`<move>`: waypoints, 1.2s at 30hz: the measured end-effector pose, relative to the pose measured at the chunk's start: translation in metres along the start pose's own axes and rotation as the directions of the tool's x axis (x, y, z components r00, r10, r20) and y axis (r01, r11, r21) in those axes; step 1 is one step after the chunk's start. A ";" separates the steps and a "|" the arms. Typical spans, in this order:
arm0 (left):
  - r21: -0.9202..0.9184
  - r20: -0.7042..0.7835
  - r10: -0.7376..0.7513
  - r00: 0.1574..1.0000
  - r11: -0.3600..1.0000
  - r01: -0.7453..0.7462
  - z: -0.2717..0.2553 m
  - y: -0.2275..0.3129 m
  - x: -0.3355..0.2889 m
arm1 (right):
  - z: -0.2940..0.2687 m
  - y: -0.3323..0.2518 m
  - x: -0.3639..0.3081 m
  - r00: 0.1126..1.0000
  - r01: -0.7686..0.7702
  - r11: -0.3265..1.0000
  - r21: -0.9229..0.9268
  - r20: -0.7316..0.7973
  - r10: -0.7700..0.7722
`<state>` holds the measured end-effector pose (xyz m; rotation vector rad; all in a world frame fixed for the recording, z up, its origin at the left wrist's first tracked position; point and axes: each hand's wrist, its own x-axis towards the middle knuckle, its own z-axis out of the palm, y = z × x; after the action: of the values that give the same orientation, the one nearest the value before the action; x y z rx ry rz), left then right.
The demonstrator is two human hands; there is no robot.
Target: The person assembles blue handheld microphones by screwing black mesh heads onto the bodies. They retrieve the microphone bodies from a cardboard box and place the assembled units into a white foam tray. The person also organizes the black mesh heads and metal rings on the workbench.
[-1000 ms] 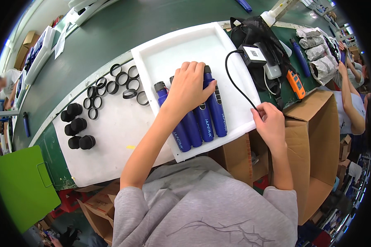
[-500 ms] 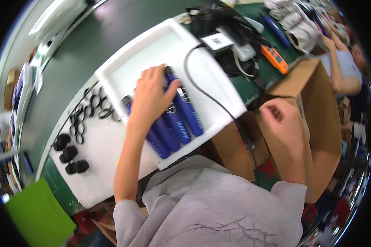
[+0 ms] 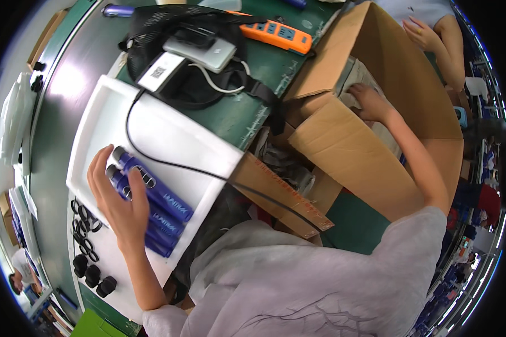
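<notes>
My left hand (image 3: 118,202) lies over several blue tubes (image 3: 162,195) with dark ends and silvery ring-like bands, its fingers stretched and the thumb apart. It partly covers the tubes, and whether it touches them I cannot tell. The tubes rest side by side in a white tray (image 3: 208,155). Over on the right, my right hand (image 3: 374,104) reaches into a tall open cardboard box (image 3: 348,149). Its fingers are apart against a greyish wrapped bundle (image 3: 357,73) inside; part of the bundle is hidden by the hand and the box flap.
A black cable (image 3: 180,166) crosses the tray. Beyond it lie a black mesh bag (image 3: 152,33), a silver device (image 3: 202,51) and an orange power strip (image 3: 278,36). Black rings (image 3: 84,227) and black caps (image 3: 93,275) sit at left. Another person's hand (image 3: 421,33) shows beyond the box.
My right hand has gone from beside the cardboard box into it, onto the wrapped bundle. The view has swung right. My left hand stays over the tubes.
</notes>
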<state>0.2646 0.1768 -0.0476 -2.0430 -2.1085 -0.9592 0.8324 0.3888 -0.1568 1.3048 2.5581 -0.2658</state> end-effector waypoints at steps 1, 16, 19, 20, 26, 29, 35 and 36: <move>-0.059 0.028 0.121 0.992 0.991 -0.119 0.001 0.028 0.009 | 0.014 -0.005 0.013 0.991 0.133 0.989 -0.062 -0.012 -0.134; -0.033 0.166 0.832 0.529 0.541 -0.840 0.193 0.238 0.048 | 0.108 0.067 -0.019 0.486 -0.289 0.681 -0.673 0.510 0.710; -0.069 0.130 0.823 0.553 0.563 -0.823 0.202 0.241 0.046 | 0.116 0.050 -0.005 0.807 -0.230 0.897 -0.378 0.442 0.393; -0.020 0.163 0.826 0.539 0.549 -0.835 0.202 0.240 0.046 | 0.127 0.044 0.002 0.930 -0.049 0.981 -0.187 0.350 0.113; -0.015 0.058 0.815 0.577 0.579 -0.815 0.207 0.234 0.036 | 0.165 -0.040 0.038 0.939 0.326 0.930 -0.169 -0.060 -0.339; -0.002 0.071 0.789 0.611 0.612 -0.791 0.206 0.239 0.034 | 0.146 -0.008 0.030 0.862 0.131 0.948 -0.290 0.505 0.036; -0.033 0.061 0.759 0.648 0.650 -0.759 0.206 0.238 0.028 | 0.144 0.002 0.034 0.553 -0.010 0.818 -0.575 0.679 0.483; -0.033 0.070 0.762 0.643 0.646 -0.762 0.205 0.236 0.028 | 0.135 -0.001 0.038 0.416 -0.007 0.778 -0.628 0.706 0.574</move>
<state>0.5552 0.2799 -0.1089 -2.6133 -0.9931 -0.7118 0.8295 0.3801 -0.2964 0.9718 1.2884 -0.0720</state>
